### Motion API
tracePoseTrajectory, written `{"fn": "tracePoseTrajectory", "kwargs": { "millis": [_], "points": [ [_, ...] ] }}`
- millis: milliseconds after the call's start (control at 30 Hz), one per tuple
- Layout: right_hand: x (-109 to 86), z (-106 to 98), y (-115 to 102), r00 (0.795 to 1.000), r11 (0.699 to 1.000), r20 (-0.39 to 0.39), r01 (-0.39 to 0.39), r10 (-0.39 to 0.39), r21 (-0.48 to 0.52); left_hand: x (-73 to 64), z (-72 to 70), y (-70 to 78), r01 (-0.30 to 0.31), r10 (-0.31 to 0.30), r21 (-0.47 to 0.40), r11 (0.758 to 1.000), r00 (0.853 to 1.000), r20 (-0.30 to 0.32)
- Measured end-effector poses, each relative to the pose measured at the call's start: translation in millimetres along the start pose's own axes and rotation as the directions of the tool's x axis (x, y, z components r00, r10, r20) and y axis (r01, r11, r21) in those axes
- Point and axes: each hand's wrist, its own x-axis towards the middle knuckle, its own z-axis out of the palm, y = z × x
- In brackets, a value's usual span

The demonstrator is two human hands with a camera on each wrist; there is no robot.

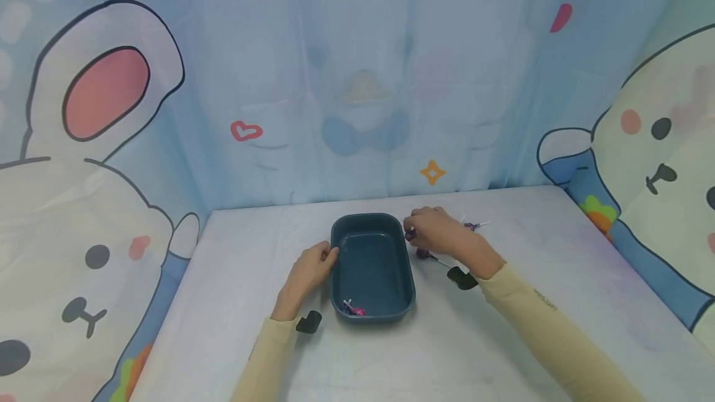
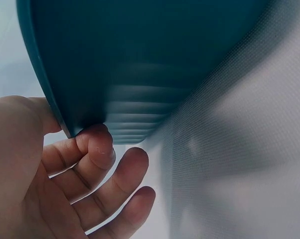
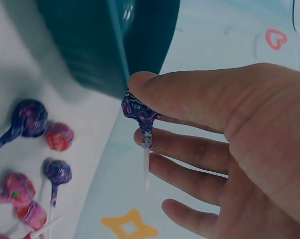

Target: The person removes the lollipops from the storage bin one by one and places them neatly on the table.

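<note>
A dark teal rectangular bin [image 1: 373, 265] stands upright on the white-covered table. With thumb and index finger my left hand [image 1: 308, 270] pinches its left rim; in the left wrist view the other fingers curl loosely under that rim. Just beyond the bin's right rim, my right hand [image 1: 441, 231] holds a purple-wrapped lollipop [image 3: 140, 110] between thumb and fingers, its white stick pointing away from the bin in the right wrist view. A few wrapped lollipops [image 1: 354, 309] lie inside the bin at its near end.
Several more lollipops lie on the table right of the bin, partly hidden by my right hand, among them a dark purple one [image 3: 29, 118], a red one [image 3: 60, 136] and a pink one [image 3: 19, 189]. A cartoon-printed curtain [image 1: 357, 79] hangs behind the table.
</note>
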Motion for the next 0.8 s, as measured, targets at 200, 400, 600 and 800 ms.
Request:
{"fn": "tracePoseTrajectory", "kwargs": {
  "millis": [200,400,600,800],
  "points": [
    [-7.9,3.1,12.0,0.999,1.000,-0.034,-0.004,0.005,0.010,-0.2,0.7,0.2,0.001,-0.001,-0.005,1.000,1.000,-0.001],
    [-18.3,4.6,23.2,0.999,0.999,-0.018,-0.048,0.048,0.007,-0.2,1.6,-0.3,0.004,-0.004,-0.001,1.000,1.000,0.000],
    [-32.0,11.2,33.7,0.988,0.988,0.043,-0.150,0.148,0.035,-1.0,0.5,0.9,0.005,-0.005,-0.009,1.000,1.000,-0.001],
    [-47.3,24.4,41.8,0.975,0.974,0.061,-0.219,0.216,0.062,-2.1,-0.7,1.9,0.014,-0.014,-0.017,1.000,1.000,0.003]
  ]
}}
